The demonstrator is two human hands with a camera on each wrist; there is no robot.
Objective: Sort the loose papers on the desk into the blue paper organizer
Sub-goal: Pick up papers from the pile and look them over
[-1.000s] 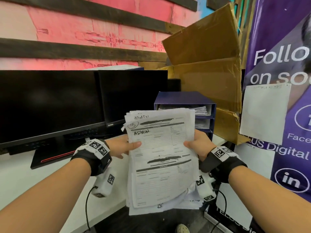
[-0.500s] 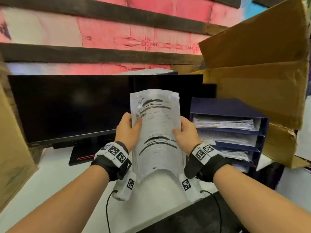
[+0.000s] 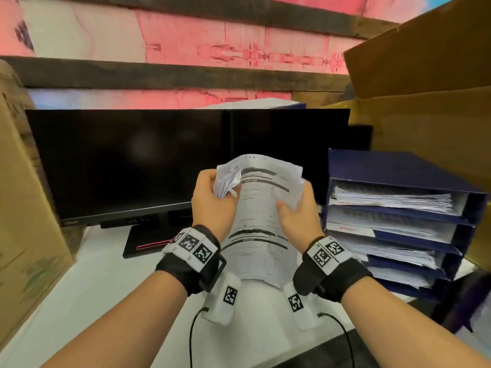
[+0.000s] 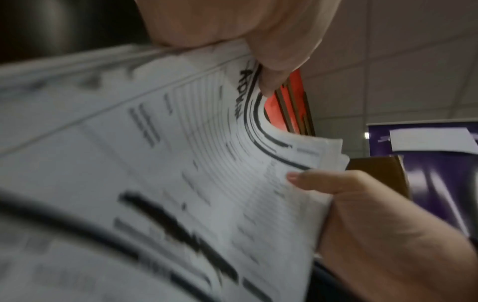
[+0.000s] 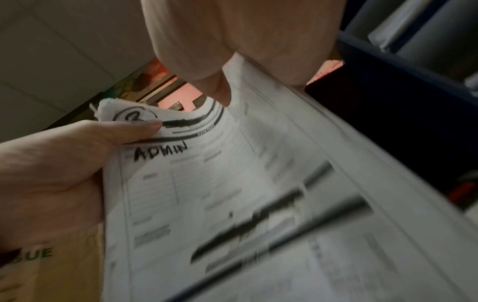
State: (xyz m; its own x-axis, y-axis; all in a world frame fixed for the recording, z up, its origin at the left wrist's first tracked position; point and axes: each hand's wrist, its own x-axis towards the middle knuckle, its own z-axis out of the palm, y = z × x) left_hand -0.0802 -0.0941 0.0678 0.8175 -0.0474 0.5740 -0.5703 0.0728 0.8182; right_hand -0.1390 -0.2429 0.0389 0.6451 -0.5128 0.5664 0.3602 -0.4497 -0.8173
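Both hands gripped one stack of papers [image 3: 259, 219] above the white desk [image 3: 106, 282], in front of a dark monitor [image 3: 132, 163]. The left hand [image 3: 211, 205] closed on the stack's upper left corner, its thumb pressed beside a circled numeral and the handwritten word "ADMIN", bending that corner back. The right hand [image 3: 299, 216] clamped the right edge, thumb across the printed top sheet and fingers behind. The sheets bowed between the two grips. Just to the right stood the blue paper organizer [image 3: 398, 216], its stacked trays already holding paper, with cardboard boxes [image 3: 425, 83] behind it.
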